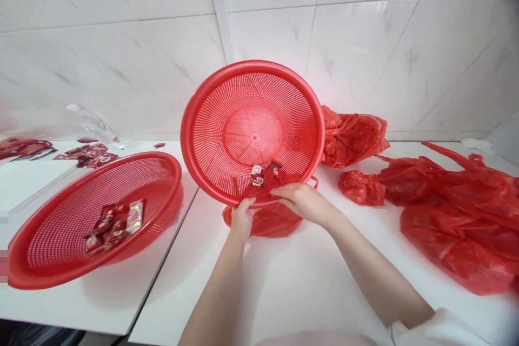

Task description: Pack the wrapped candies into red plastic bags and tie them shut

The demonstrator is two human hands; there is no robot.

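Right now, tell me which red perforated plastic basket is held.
The middle red perforated plastic basket, gripped by the left hand; the other red perforated plastic basket, farther left, has no hand on it.

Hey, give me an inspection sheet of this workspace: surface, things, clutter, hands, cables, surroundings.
Surface: white tabletops, with a dark seam between two.
Things: central red basket tilted, small packets inside; left red basket holds more packets.
Clutter: red plastic bags at right; loose red packets at far left.
Hands: left hand grips the central red basket's lower rim; right hand has fingers over that rim, grip unclear.
Cables: nothing seen.
Surroundings: tiled wall behind.
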